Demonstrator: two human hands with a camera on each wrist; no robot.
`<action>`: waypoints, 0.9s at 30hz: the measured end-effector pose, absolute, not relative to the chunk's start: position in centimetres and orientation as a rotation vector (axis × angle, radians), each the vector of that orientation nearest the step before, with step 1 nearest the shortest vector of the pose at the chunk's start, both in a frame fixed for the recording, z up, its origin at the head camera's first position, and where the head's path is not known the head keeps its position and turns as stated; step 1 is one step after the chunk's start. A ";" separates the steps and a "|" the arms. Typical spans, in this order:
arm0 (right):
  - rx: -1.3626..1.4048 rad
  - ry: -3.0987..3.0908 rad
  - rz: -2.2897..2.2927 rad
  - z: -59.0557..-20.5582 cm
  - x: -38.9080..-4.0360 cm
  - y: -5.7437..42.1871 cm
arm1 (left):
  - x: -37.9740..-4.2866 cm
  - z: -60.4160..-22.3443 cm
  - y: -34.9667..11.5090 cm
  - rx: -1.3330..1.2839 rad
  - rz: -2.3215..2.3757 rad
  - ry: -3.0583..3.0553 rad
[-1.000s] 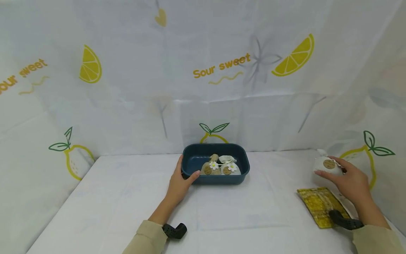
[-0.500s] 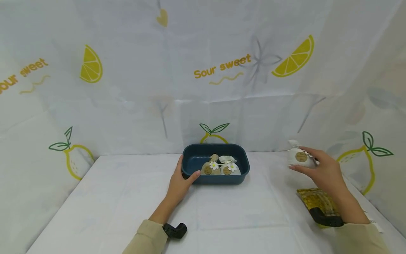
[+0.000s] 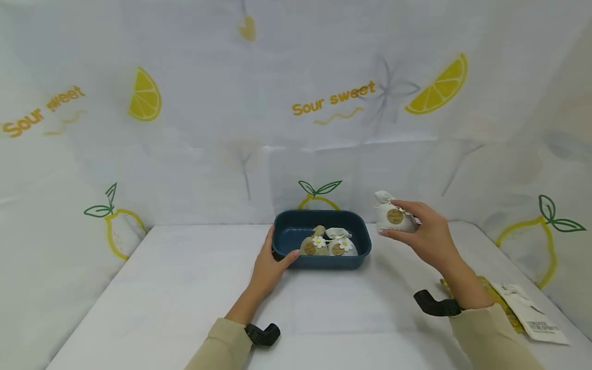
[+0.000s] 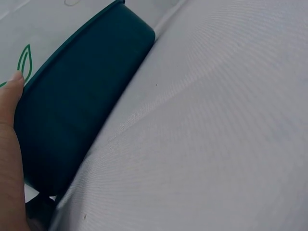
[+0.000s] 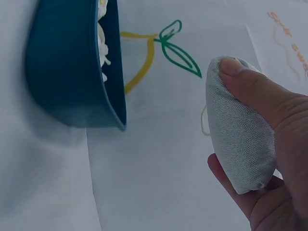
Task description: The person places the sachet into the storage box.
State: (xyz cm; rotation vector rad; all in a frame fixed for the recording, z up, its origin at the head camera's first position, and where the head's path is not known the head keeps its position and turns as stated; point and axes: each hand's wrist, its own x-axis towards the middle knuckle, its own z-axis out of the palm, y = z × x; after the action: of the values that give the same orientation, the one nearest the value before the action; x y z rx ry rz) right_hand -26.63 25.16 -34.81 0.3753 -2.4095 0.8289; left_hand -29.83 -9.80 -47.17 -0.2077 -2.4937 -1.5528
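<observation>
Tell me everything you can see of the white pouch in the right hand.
The white pouch is small, plump and of woven-looking cloth, its neck gathered into a ruffled top. A round brown label faces the head camera; a thin pale cord loops out. The right hand pinches it between thumb and fingers, neck up, above the table, right of the blue container and apart from it.

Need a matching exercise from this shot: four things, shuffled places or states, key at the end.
Things:
1. Blue bin
2. Tan sachet
3. Right hand
4. Yellow packet

Places or states:
A. inside, next to a flowered white sachet
B. on the table, partly hidden by an arm
C. gripped at its left end by the left hand
D. holds a raised white sachet

Pairs: 1-C, 2-A, 3-D, 4-B
</observation>
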 end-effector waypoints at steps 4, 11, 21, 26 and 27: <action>0.444 -2.432 0.843 -34.8 -27.6 23.1 | -30.0 -47.3 -9.6 -0.206 -1.540 -2.507; 0.580 -2.511 0.944 -35.7 -29.8 19.1 | -30.1 -47.4 -10.1 -0.187 -1.518 -2.516; 0.739 -2.581 0.902 -37.2 -31.0 12.2 | -29.8 -47.1 -10.0 -0.190 -1.564 -2.501; 0.714 -2.654 0.904 -38.0 -32.0 9.6 | -29.8 -47.3 -9.9 -0.191 -1.559 -2.508; 0.713 -2.662 0.903 -38.1 -32.2 9.2 | -29.8 -47.3 -9.9 -0.189 -1.559 -2.510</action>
State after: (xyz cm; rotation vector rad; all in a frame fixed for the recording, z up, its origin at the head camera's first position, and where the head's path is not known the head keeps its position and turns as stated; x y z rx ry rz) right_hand -32.23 9.18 -38.05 0.7135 -2.6618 0.9027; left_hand -29.81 -9.86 -47.28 -0.1886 -2.5098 -1.5593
